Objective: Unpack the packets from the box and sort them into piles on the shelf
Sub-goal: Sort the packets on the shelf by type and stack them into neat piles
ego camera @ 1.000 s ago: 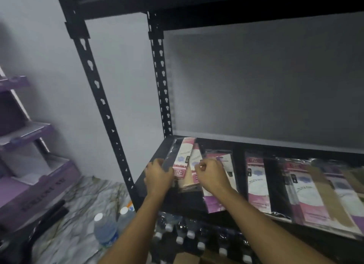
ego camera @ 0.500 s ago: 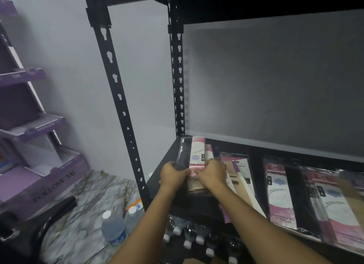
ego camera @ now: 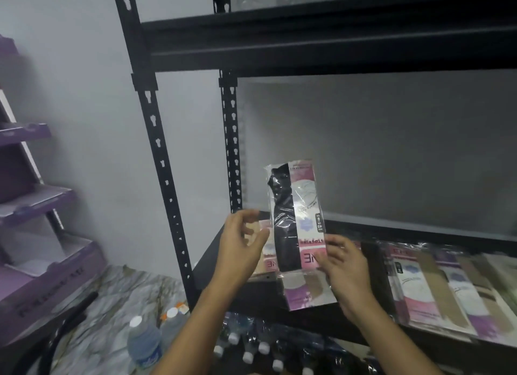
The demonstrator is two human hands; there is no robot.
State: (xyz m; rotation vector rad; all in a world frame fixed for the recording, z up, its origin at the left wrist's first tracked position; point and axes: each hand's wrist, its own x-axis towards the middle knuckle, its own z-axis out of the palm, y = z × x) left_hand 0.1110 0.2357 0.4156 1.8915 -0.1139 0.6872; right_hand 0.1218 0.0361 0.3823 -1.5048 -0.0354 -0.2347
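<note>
Right hand (ego camera: 344, 265) pinches lower end of black-stocking packet (ego camera: 293, 218), held upright above left end of shelf board (ego camera: 419, 232). Left hand (ego camera: 240, 243) loosely curved, holding nothing. Risk: 1-hand pinch slips on slick film, so packet drops onto beige-stocking pile (ego camera: 436, 285).

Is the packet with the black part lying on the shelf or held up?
Held up: the right hand pinches the packet by its lower edge, standing it on end above the shelf.
</note>
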